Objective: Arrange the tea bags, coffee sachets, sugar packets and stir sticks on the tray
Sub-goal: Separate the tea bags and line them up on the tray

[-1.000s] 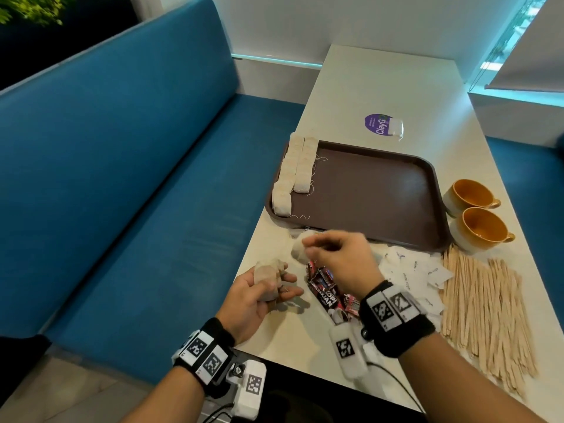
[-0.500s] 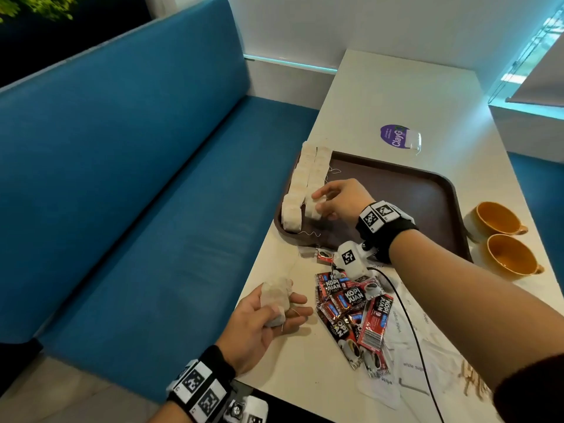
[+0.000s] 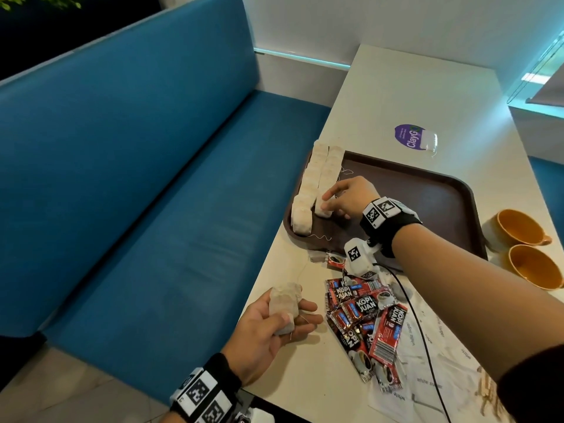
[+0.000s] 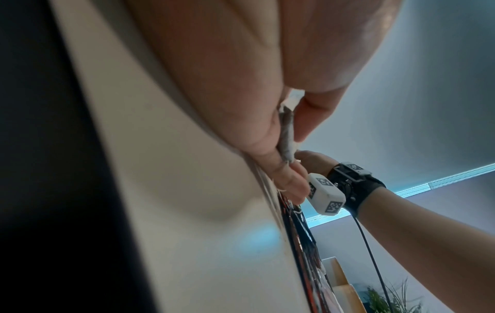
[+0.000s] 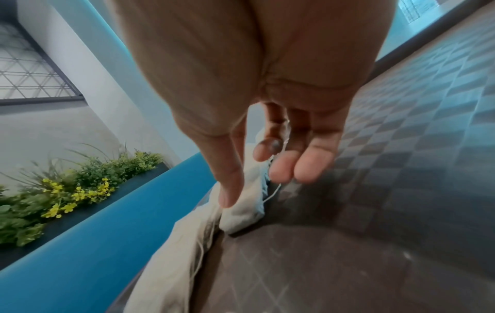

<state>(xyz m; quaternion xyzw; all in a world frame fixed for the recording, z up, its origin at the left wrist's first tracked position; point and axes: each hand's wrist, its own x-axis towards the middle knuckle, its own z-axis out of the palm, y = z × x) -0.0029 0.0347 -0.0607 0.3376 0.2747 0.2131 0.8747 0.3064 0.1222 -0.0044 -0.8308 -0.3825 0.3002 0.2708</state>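
Tea bags (image 3: 317, 181) rowed on tray (image 3: 427, 190), right hand (image 3: 351, 198) fingertips on nearest; left hand (image 3: 268, 328) clasping spares (image 3: 282, 303); sachets (image 3: 366, 319) beside.

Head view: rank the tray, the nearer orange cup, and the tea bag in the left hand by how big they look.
1. Tray, clearly the largest.
2. Nearer orange cup.
3. Tea bag held in the left hand.

The cup and the tea bag look close in size, and the cup is cut off by the frame edge, so their order is unsure.
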